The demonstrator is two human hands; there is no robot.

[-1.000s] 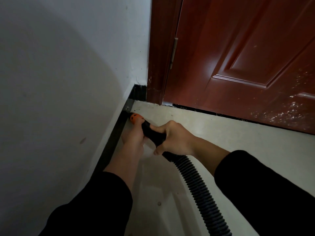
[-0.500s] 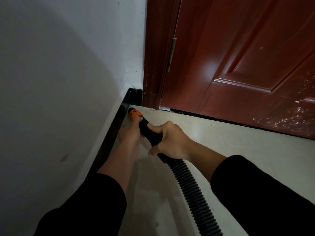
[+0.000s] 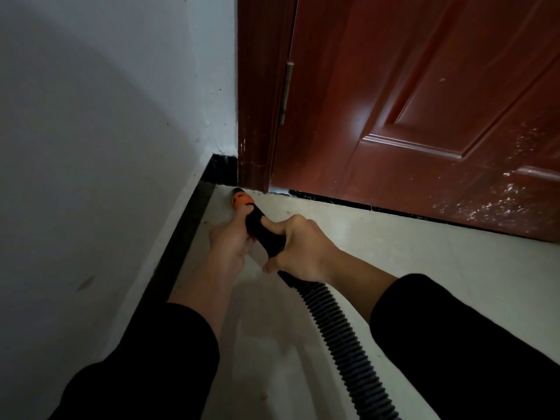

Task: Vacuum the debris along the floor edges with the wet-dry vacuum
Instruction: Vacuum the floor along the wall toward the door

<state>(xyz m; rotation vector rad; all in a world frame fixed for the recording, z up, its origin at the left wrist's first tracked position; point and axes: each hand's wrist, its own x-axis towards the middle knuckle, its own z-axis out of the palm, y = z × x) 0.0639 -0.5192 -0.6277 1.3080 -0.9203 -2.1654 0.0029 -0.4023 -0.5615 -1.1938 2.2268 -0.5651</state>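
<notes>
Head camera: we see both hands curled around the black vacuum nozzle (image 3: pixel 266 237). The left hand (image 3: pixel 228 241) grips just behind its orange tip (image 3: pixel 240 202), which meets the floor (image 3: pixel 394 253) corner ahead of the grip, between black baseboard (image 3: pixel 181 247) and red door frame (image 3: pixel 257 116). The right hand (image 3: pixel 300 247) clasps farther back, and the ribbed hose (image 3: pixel 342 338) runs behind it.
</notes>
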